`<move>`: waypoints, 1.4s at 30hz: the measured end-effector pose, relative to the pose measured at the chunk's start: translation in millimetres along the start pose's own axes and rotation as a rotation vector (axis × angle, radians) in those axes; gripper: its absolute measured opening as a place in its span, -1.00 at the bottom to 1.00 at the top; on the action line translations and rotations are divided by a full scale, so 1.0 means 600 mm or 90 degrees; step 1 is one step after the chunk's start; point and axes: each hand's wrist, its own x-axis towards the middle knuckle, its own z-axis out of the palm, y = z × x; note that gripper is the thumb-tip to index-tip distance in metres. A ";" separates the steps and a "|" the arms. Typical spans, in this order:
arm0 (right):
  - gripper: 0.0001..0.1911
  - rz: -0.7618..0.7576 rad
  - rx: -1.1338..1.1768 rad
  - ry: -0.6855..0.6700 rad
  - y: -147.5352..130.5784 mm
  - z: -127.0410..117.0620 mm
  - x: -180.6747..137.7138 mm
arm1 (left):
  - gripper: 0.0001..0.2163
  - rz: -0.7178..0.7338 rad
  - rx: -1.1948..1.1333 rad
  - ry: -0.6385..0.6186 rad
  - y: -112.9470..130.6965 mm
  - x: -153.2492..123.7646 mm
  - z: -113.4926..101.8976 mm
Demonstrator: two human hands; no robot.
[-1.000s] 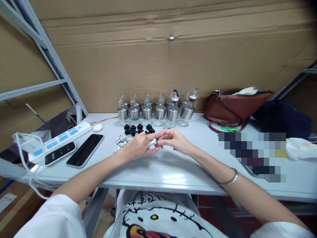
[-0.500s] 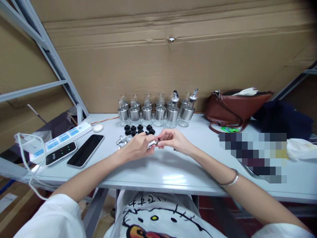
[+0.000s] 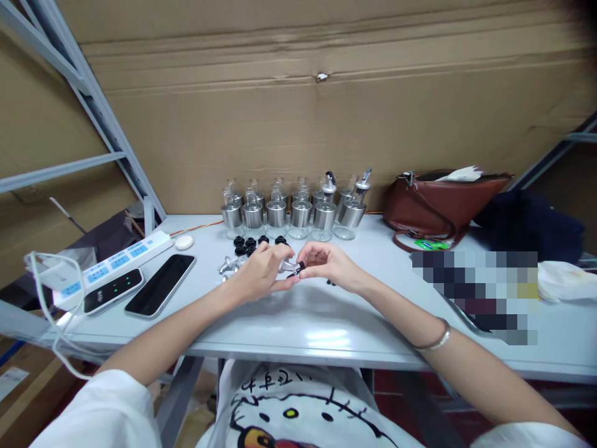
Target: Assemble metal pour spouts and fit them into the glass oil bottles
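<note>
My left hand (image 3: pixel 259 274) and my right hand (image 3: pixel 326 264) meet above the grey table (image 3: pixel 317 317), both pinched on one small silver pourer spout with a black end (image 3: pixel 291 267). Behind my left hand lie several loose black stoppers (image 3: pixel 247 244) and a few silver spouts (image 3: pixel 227 266). At the back stands a row of glass bottles with steel sleeves (image 3: pixel 289 211); two at the right (image 3: pixel 359 186) carry fitted spouts.
A white power strip (image 3: pixel 116 256), a dark charging device (image 3: pixel 108 290) and a black phone (image 3: pixel 161 283) lie at the left. A brown leather bag (image 3: pixel 438 199), a dark cloth (image 3: pixel 532 224) and a blurred patch sit at the right. Cardboard lines the back wall.
The hands have stayed together over the same spot. The spout has been turned a little between the fingers, and its black end now shows beside my right fingertips.
</note>
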 end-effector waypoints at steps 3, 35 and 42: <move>-0.71 -0.017 0.015 0.016 0.000 0.003 -0.001 | -0.65 -0.089 0.018 -0.087 -0.005 0.003 -0.005; -0.75 -0.014 0.060 -0.124 -0.008 0.003 -0.008 | -0.54 -0.075 -0.035 -0.102 -0.009 -0.004 -0.005; -0.74 -0.026 0.064 -0.127 -0.006 0.006 -0.007 | -0.54 -0.072 -0.048 -0.112 -0.010 -0.001 -0.010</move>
